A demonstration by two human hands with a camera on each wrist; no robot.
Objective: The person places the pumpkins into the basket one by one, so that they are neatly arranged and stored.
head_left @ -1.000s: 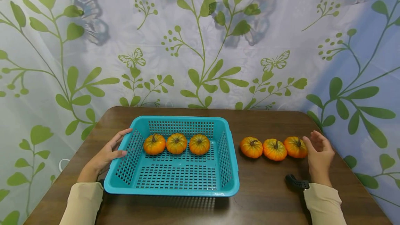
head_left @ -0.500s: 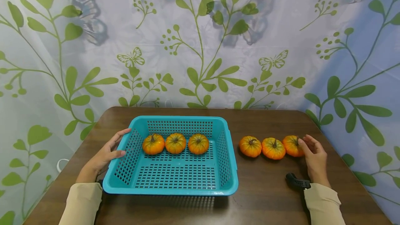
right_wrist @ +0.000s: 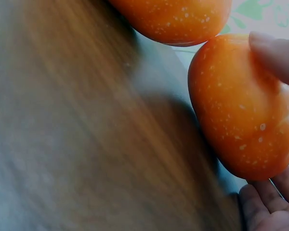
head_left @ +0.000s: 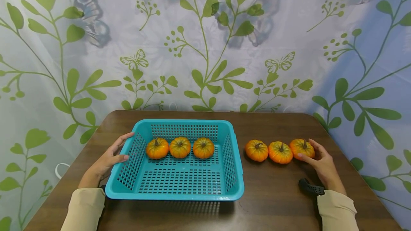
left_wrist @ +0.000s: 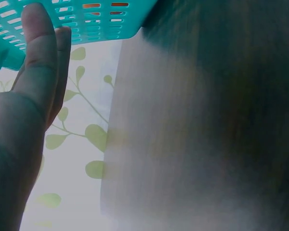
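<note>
The blue basket (head_left: 174, 197) holds three pumpkins (head_left: 179, 148) in a row along its back half. At the basket's left side, the left hand (head_left: 107, 159) touches the rim with fingers extended. Right of the basket sit a near pumpkin (head_left: 256, 151), a middle pumpkin (head_left: 280, 153) and, farthest from it, an end pumpkin (head_left: 300, 148), which the right hand (head_left: 322, 163) grips between thumb and fingers. Only the right wrist view shows the end pumpkin's pale-speckled orange side; only the head view shows its stem.
</note>
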